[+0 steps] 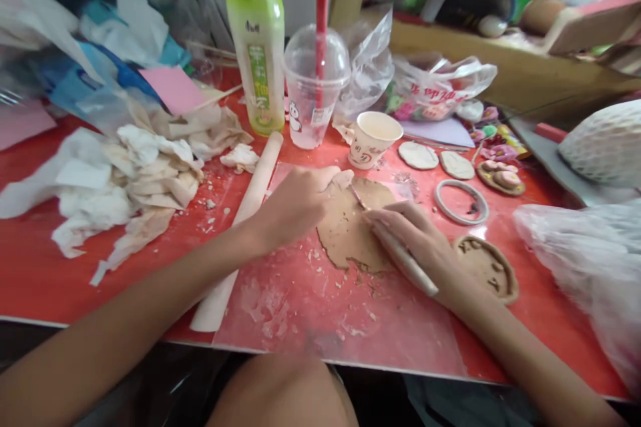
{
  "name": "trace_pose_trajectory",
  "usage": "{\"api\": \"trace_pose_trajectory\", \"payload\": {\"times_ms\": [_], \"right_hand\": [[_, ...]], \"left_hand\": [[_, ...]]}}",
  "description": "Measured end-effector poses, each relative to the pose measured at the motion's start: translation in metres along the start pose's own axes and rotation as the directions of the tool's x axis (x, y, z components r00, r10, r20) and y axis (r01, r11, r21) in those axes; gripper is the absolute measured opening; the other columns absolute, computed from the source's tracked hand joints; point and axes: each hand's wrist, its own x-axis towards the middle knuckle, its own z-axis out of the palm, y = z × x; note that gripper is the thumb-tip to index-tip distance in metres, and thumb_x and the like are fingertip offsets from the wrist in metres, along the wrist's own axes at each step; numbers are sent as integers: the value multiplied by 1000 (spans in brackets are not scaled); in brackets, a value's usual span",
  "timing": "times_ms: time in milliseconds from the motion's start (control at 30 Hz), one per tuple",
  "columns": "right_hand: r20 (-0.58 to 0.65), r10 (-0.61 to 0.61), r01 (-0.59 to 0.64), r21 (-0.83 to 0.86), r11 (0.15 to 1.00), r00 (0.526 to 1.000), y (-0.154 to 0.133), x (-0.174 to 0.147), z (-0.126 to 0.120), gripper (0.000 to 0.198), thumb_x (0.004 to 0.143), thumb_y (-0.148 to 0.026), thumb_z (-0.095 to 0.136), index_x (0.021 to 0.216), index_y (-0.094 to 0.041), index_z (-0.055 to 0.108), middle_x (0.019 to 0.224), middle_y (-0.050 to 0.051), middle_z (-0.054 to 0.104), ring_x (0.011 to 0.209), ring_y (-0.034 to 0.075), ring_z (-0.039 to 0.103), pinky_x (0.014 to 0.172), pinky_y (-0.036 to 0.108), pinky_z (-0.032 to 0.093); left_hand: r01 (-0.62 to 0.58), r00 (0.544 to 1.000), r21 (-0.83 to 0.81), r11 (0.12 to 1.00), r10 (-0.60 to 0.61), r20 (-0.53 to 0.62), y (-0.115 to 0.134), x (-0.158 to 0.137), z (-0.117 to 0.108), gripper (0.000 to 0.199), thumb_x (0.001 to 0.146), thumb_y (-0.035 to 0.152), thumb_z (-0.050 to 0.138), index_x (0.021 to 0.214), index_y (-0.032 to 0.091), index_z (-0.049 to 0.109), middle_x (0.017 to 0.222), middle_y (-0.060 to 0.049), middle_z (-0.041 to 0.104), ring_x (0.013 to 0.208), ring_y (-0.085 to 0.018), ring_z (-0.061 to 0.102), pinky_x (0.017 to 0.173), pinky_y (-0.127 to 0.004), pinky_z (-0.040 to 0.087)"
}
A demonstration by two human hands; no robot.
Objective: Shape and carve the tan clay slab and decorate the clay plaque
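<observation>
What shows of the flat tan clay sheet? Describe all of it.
The flat tan clay sheet is thin and irregular, with a ragged lower edge and small pits. It lies on a translucent plastic sheet over the red tabletop. The left hand is at its upper-left edge; the right hand, partly covering it, holds a slim pale tool, its tip at the clay's upper part.

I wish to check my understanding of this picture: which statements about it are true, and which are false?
1. The right hand holds a tool. True.
2. The rolling pin lies right of the clay sheet. False: the rolling pin lies left of the clay sheet.
3. A red straw stands in the plastic cup. True.
4. The paper cup lies on its side. False: the paper cup stands upright.
</observation>
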Motion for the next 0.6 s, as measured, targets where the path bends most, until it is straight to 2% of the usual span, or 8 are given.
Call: {"api": "trace_pose_trajectory", "payload": {"times_ms": [67, 133, 233, 333, 433, 467, 533, 600], "right_hand": [[-54, 20, -20, 14, 1000, 998, 1, 2, 3, 29, 91, -22, 41, 117, -27, 53, 106, 10, 54, 98, 23, 53, 86, 42, 45], [-101, 64, -58, 61, 996, 993, 0, 4, 5, 27, 90, -23, 41, 112, -26, 55, 107, 10, 56, 100, 25, 52, 90, 45, 43], [-161, 140, -119, 132, 984, 977, -1, 5, 4, 23, 89, -27, 44, 107, -25, 57, 104, 9, 57, 99, 25, 53, 90, 46, 43], [-216, 213, -173, 190, 966, 953, 0, 5, 3, 23, 88, -30, 45, 106, -22, 56, 106, 10, 57, 99, 24, 56, 87, 45, 46], [-268, 312, -234, 284, 930, 912, 5, 10, 3, 29, 88, -32, 45, 113, -20, 52, 113, 12, 57, 104, 23, 57, 87, 42, 48], [-285, 340, -249, 311, 917, 896, 8, 15, 4, 30, 88, -32, 45, 115, -19, 51, 115, 12, 57, 107, 23, 56, 88, 42, 48], [-308, 372, -259, 351, 900, 876, 15, 28, 6, 35, 87, -33, 49, 119, -19, 49, 119, 12, 56, 111, 22, 55, 92, 42, 47], [-340, 383, -253, 370, 894, 859, 22, 48, 10, 42, 83, -34, 56, 121, -19, 49, 122, 12, 54, 112, 23, 54, 91, 41, 47]], "left_hand": [[16, 1000, -35, 999, -17, -18, -3, 1, 0, 31, 92, 27, 31, 65, 19, 44, 59, 2, 49, 60, -12, 51, 63, -27, 37], [16, 1000, -82, 997, -14, 19, -5, 3, -1, 26, 91, 27, 35, 75, 20, 54, 70, 1, 59, 70, -13, 56, 69, -27, 41], [8, 1000, -108, 994, -9, -6, -6, 4, -1, 22, 89, 24, 38, 85, 20, 59, 85, -2, 65, 82, -14, 60, 79, -28, 44], [5, 999, -88, 996, -10, -49, -5, 5, -2, 23, 90, 23, 37, 96, 19, 59, 94, -3, 66, 90, -14, 60, 83, -27, 45], [21, 993, -69, 997, -29, -118, -5, 6, 0, 28, 92, 25, 35, 107, 19, 58, 113, -5, 62, 103, -15, 57, 90, -29, 44], [39, 986, -60, 997, -48, -161, -6, 7, 1, 28, 91, 26, 37, 108, 18, 58, 112, -7, 62, 101, -16, 58, 90, -30, 44], [36, 983, -54, 998, -45, -177, -8, 8, 4, 24, 88, 29, 46, 102, 17, 61, 103, -5, 65, 94, -16, 60, 86, -29, 46], [7, 983, -43, 999, -15, -181, -12, 9, 5, 23, 89, 25, 43, 96, 17, 63, 97, -3, 67, 93, -15, 60, 86, -27, 46]]}}
